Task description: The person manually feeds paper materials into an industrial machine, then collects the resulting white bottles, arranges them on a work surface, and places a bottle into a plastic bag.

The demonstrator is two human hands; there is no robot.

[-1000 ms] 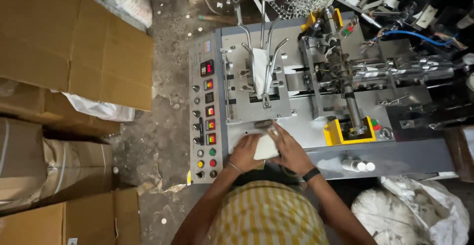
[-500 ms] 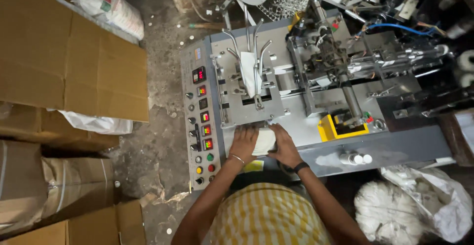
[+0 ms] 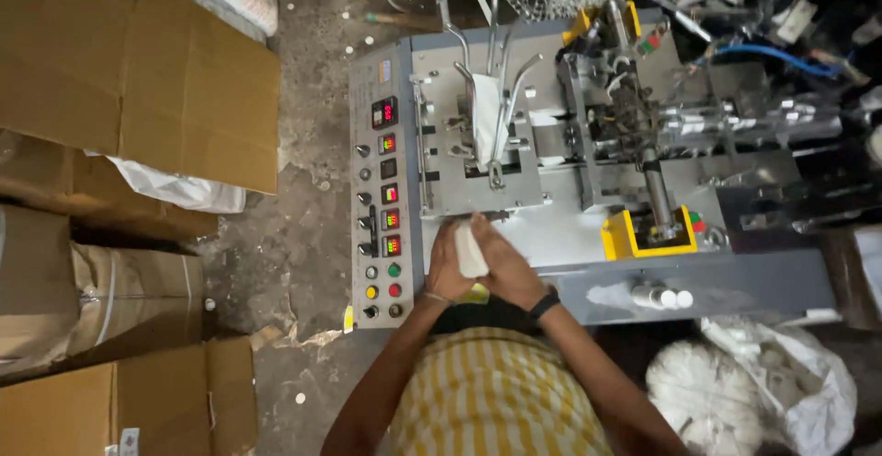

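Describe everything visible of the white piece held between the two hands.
The white piece is small, flat and oblong, plain white, and looks like soft paper or fabric; its material cannot be told for sure. It stands roughly on end, tilted slightly, clasped between the left hand and the right hand, which cover its lower part. It sits just above the grey machine deck, at the deck's near edge, right of the control panel.

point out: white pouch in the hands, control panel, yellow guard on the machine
white pouch (image 3: 470,252), head view, middle of its face between the hands.
control panel (image 3: 381,203), head view, its grey face among the buttons.
yellow guard (image 3: 617,237), head view, its left wall.
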